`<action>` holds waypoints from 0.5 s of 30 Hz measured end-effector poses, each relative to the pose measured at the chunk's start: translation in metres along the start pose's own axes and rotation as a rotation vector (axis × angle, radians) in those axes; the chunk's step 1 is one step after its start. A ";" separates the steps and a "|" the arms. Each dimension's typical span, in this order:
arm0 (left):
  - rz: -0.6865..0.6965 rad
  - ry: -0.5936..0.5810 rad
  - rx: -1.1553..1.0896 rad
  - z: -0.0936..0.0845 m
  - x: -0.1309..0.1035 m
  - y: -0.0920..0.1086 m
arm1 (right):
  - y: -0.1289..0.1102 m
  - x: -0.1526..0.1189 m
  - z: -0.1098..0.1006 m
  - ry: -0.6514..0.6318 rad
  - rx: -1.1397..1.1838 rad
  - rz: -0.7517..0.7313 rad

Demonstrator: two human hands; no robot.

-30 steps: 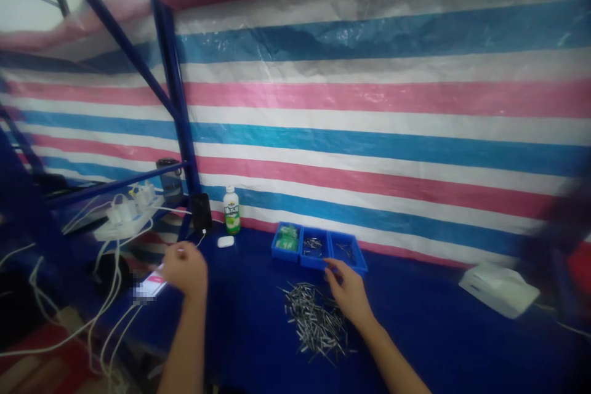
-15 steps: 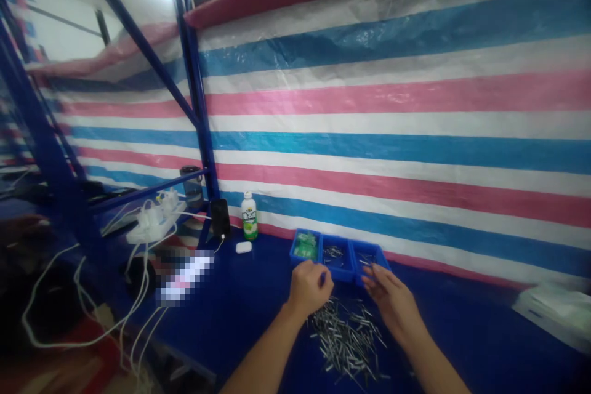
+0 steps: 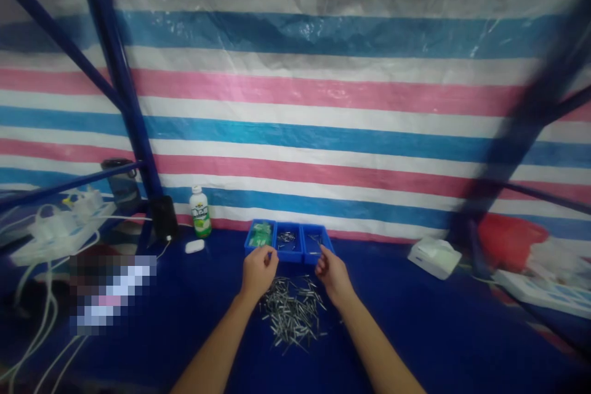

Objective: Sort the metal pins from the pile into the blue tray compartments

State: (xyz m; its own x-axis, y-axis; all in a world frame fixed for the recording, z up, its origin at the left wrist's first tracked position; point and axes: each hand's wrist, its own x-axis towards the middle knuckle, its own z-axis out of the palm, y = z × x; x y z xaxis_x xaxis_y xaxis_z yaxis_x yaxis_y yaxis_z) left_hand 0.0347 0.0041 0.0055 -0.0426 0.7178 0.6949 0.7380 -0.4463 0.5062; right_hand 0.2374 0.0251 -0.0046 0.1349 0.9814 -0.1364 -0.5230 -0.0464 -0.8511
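A pile of thin silvery metal pins lies on the blue tabletop between my forearms. My left hand is closed, just beyond the pile's left side; whatever its curled fingers hold is hidden. Over the right of the pile, my right hand has thumb and fingers pinched together near the right blue bin. Anything in that pinch is too small to make out. Similar slim pieces lie in that bin and in the middle blue bin. The left bin holds green-and-white packets.
A white-and-green bottle, a white case and a dark phone are at the back left. Cabled power strips stand further left. Rightward are a tissue pack and a red bag. Striped sheeting hangs behind.
The view has swung right, bringing the tissue pack fully in and the red bag into sight. My right hand's fingers have drawn closer together; my left hand stays closed.
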 end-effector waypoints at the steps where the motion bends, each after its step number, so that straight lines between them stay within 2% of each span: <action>1: 0.004 -0.007 -0.002 0.001 0.000 0.001 | 0.000 0.000 -0.001 0.001 -0.011 -0.011; 9: 0.016 -0.051 -0.015 0.005 -0.002 0.003 | 0.003 0.000 -0.004 -0.006 -0.068 0.008; 15: -0.017 -0.041 -0.033 0.004 -0.001 0.002 | 0.003 -0.004 0.007 -0.169 -0.146 0.066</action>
State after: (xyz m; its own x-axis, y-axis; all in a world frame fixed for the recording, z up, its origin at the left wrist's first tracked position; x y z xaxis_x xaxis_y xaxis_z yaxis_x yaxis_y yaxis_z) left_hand 0.0385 0.0049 0.0042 -0.0270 0.7465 0.6649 0.7149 -0.4505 0.5348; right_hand 0.2295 0.0228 -0.0031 -0.0451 0.9920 -0.1176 -0.3972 -0.1258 -0.9091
